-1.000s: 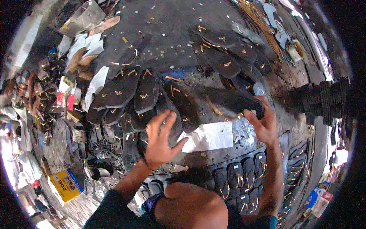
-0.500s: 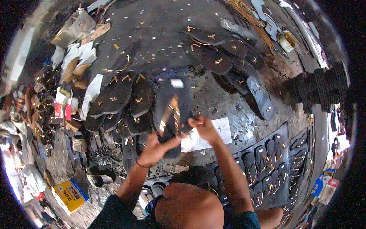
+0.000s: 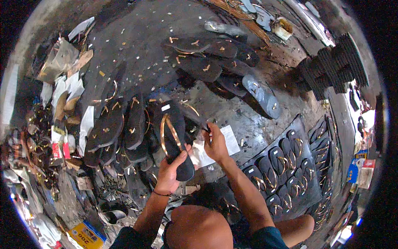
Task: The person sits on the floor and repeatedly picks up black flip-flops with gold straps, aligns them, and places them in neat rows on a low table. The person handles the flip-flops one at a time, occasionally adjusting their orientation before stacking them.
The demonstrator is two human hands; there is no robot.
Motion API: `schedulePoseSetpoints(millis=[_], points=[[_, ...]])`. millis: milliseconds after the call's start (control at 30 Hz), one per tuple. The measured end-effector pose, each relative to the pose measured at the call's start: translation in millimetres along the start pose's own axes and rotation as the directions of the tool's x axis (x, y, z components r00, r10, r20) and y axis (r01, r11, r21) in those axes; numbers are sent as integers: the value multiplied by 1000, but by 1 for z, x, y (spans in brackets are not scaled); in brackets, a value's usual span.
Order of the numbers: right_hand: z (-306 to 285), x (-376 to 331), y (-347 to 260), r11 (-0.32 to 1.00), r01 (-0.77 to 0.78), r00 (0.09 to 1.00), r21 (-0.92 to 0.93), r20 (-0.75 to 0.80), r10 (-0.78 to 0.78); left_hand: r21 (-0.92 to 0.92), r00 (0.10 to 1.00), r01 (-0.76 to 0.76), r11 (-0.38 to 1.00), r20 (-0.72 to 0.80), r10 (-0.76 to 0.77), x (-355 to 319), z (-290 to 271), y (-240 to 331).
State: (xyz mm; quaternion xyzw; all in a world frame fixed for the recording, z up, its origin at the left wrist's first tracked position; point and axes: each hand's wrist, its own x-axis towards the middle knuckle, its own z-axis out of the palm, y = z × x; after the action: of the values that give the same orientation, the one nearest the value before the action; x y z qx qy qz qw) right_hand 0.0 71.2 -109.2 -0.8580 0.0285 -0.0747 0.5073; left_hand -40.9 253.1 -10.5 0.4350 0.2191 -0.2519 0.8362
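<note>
My left hand [image 3: 171, 172] is closed round the heel end of a black flip-flop [image 3: 169, 139] with a gold strap and a small white label near its toe. Its thumb lies on the sole, and the toe points away from me. Just to the right, the fingers of my right hand [image 3: 216, 143] are bent round the near end of a second dark flip-flop [image 3: 199, 119]. That one is blurred and lies partly behind the first, with a gold strap showing. Below my right hand is a white paper sheet [image 3: 230, 139] on the floor.
Dark soles with gold strap ends [image 3: 105, 124] lie piled at left, and more soles [image 3: 201, 68] lie beyond. A grey-blue sole [image 3: 261, 97] rests at right. Finished flip-flops stand in rows on a dark sheet [image 3: 313, 186]. Stacked soles [image 3: 331, 66] and a yellow box [image 3: 87, 236] sit farther out.
The view has shifted. My left hand has tilted the front flip-flop leftward and drawn it nearer, and a second flip-flop now shows apart from it at my right fingers.
</note>
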Motion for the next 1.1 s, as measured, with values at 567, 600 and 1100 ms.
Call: schedulePoseSetpoints(millis=[567,600,1100], points=[[-195,-14,23,824,-491,868,282,240,435,314,997,35,949,-69,-13,-7,-2,-9],[-232,-23,38,823,-507,860,258,218,461,320,998,62,945,-24,-57,-3,-1,-13],[-406,-205,-117,832,-453,865,319,-67,497,672,233,-597,437,667,-708,6,260,-77]])
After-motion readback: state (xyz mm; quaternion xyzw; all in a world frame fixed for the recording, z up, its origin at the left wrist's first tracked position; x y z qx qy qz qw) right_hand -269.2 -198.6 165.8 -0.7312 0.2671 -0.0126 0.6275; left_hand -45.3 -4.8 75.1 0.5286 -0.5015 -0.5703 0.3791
